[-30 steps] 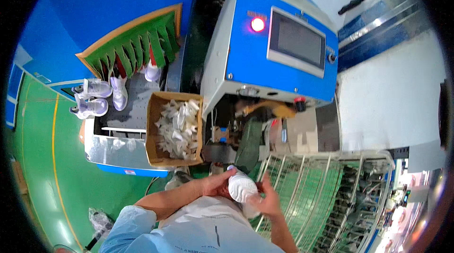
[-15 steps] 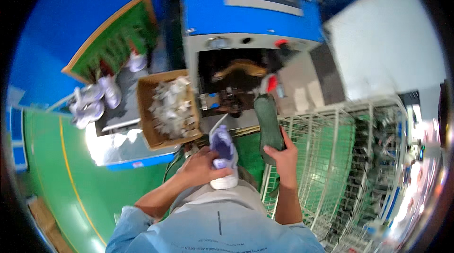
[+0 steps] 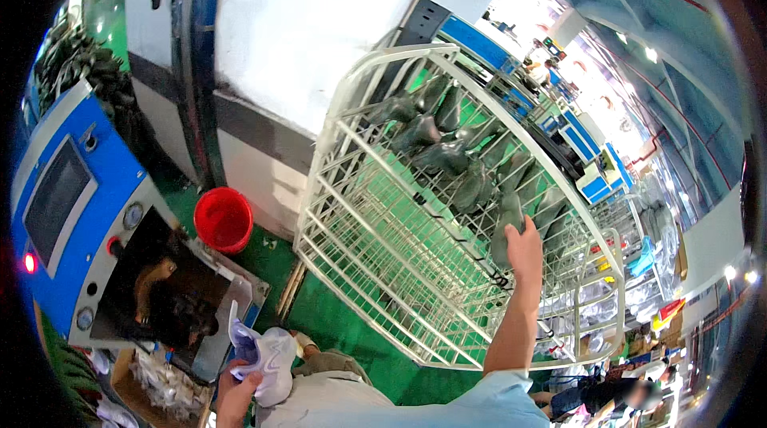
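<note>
My left hand is closed on a white and lavender shoe, low in the view near the blue machine. Its collar opening faces up and to the left. My right hand is stretched out over a white wire rack. Its fingers are wrapped round a dark green shoe last, which is among other dark lasts on the rack's upper tier. Whether the held last rests on the wires cannot be made out.
A blue machine with a screen and a dark open bay stands at left. Beside it is a red bucket. Below the machine sits a cardboard box of whitish pieces. At lower right a person in dark clothes is near the rack.
My view has swung right, from the machine to the rack. My right hand has carried the last out to the rack's lasts. The shoe stays in my left hand, close to my body.
</note>
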### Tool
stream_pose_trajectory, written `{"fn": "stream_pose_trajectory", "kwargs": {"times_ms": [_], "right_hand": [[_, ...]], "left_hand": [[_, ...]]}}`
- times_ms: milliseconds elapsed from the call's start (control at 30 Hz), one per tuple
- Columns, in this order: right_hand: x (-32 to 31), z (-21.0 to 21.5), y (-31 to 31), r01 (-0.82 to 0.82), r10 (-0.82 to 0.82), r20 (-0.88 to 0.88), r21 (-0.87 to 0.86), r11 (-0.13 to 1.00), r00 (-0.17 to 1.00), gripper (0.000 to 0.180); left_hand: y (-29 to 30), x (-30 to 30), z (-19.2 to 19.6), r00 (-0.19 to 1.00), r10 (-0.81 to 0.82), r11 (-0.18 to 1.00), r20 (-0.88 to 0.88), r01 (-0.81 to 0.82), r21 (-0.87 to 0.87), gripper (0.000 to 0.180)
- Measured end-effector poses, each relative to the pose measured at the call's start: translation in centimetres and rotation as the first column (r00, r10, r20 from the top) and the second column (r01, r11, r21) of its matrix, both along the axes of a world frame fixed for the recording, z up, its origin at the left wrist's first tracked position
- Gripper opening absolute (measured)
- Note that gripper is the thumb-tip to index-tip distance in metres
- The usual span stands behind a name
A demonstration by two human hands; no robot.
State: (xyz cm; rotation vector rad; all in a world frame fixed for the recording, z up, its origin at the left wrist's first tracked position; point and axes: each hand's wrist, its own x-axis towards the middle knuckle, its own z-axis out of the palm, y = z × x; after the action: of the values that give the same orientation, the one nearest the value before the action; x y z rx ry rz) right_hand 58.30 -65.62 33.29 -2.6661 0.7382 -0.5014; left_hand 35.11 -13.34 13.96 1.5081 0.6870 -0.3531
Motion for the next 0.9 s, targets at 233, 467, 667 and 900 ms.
{"fn": "stream_pose_trajectory", "kwargs": {"times_ms": [233, 467, 667, 900], "right_hand": [[6.8, 0.5, -1.5, -0.111, 0.153, -0.147, 0.257, 0.96, 0.977, 0.071], [9.3, 2.1, 2.0, -0.211, 0.3, -0.095, 0.514, 0.832, 0.949, 0.066], [12.6, -0.7, -4.0, -0.413, 0.476, 0.082, 0.64, 0.648, 0.876, 0.053], [-0.6, -7.8, 28.3, -0.628, 0.761, 0.214, -0.452, 0.633, 0.613, 0.021]], "left_hand": [[0.6, 2.0, 4.2, 0.934, -0.269, 0.914, -0.235, 0.325, 0.243, 0.036], [10.4, -10.5, 0.3, 0.79, 0.593, 0.799, 0.157, -0.602, 0.011, 0.045], [14.6, -31.8, -1.8, -0.048, 0.776, 0.261, 0.629, -0.883, -0.389, 0.053], [15.6, -41.8, -14.4, 0.619, 0.765, 0.419, 0.179, -0.689, 0.592, 0.022]]}}
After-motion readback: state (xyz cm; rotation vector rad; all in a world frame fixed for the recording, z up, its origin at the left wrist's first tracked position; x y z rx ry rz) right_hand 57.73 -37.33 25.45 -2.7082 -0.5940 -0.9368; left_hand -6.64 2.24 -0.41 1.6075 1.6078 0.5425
